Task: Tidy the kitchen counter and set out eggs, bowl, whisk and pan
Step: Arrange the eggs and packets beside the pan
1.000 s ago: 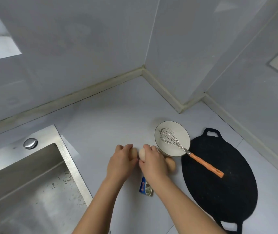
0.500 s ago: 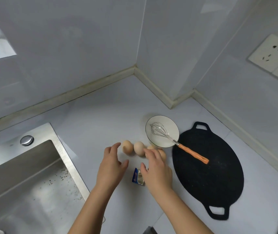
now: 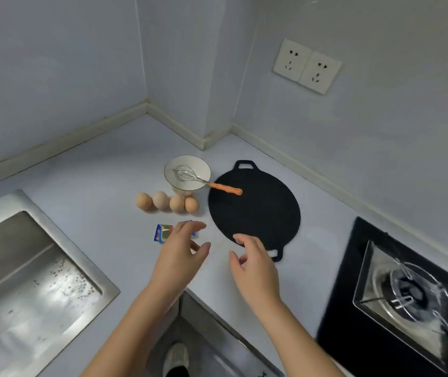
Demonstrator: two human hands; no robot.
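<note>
Both hands have been drawn back from the eggs [image 3: 167,201]. The left hand [image 3: 178,257] and right hand [image 3: 255,263] are held spread above the grey counter [image 3: 95,172], gripping nothing. The eggs, bowl [image 3: 198,167] and whisk [image 3: 206,182] lie beyond the left fingers, the pan [image 3: 255,213] beyond the right. A sink [image 3: 27,268] is seen outside the left hand and a hob [image 3: 339,281] outside the right.

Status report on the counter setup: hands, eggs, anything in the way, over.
Left hand and right hand open, empty. Four eggs in a row by the bowl, whisk in it, handle over the pan. Blue packet beneath left hand.
</note>
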